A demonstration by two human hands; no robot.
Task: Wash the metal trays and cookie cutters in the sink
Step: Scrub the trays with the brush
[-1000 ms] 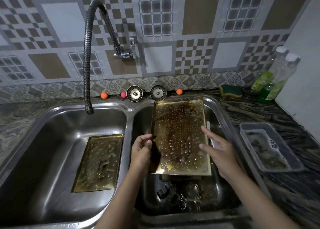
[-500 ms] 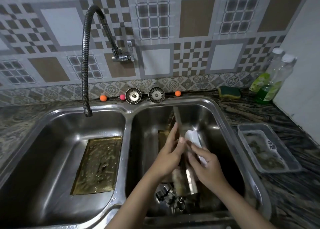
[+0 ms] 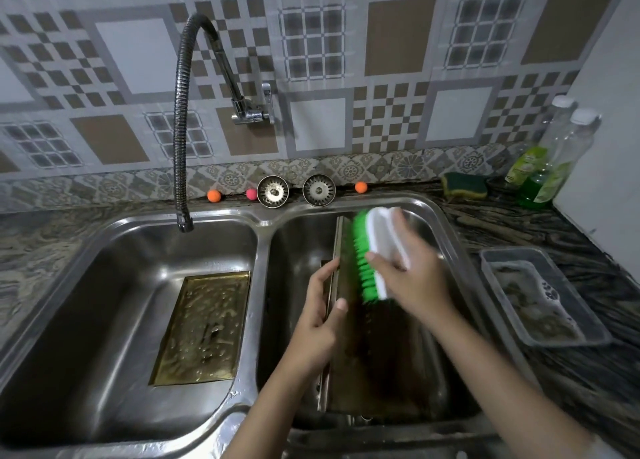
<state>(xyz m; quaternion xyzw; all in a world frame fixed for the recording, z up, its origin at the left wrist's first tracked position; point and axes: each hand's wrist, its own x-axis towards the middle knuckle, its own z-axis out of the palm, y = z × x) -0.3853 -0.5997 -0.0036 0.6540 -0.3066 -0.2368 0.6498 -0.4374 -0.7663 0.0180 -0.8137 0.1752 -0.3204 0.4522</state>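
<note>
Green-bristled brush (image 3: 372, 254) in the right hand (image 3: 412, 278) scrubs a tray (image 3: 349, 337) gripped by the left hand (image 3: 320, 323) in the right basin; another tray (image 3: 204, 327) waits in the left basin, so washing looks unfinished.

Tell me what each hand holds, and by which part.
Left hand grips the tray by its left edge; right hand holds the brush by its white back.

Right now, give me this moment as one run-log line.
left hand: holds tray on edge, right basin | right hand: grips scrub brush, bristles against tray | second tray: flat, left basin | tap: no water seen
</note>
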